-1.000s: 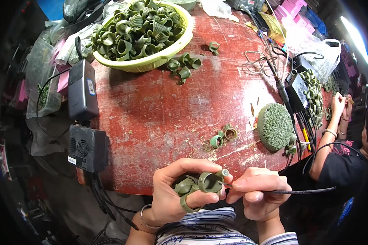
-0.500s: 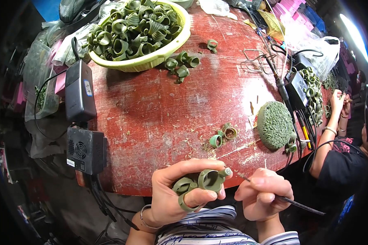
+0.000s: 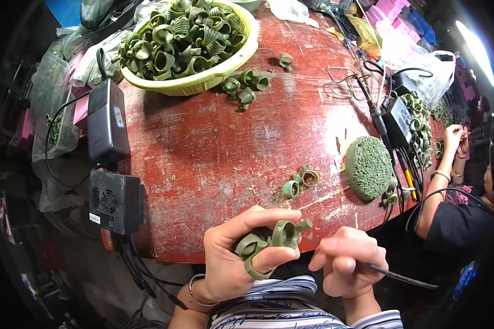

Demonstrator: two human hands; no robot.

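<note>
My left hand (image 3: 225, 249) is closed around a cluster of olive-green ring-shaped pieces (image 3: 284, 233), with a short stub pointing right from it. One ring sits round my left thumb. Close by on the right, my right hand (image 3: 348, 260) pinches a thin tool with a dark, cord-like rear end (image 3: 403, 278) that trails out to the right. Its tip is blurred near the stub, and I cannot tell whether they touch. Beyond my hands, two green rings (image 3: 291, 189) rest on the red table (image 3: 214, 148) among small crumbs.
A yellow-green basket (image 3: 195, 85) heaped with green rings stands at the far left. Loose rings (image 3: 246, 88) lie beside it. Black boxes with cables (image 3: 114, 200) line the left edge. At right are a round textured green block (image 3: 369, 169), cables and a co-worker's hands (image 3: 455, 140).
The cluster in my left hand has turned slightly, its stub now tilted higher. My right hand has shifted a little left, nearer the cluster.
</note>
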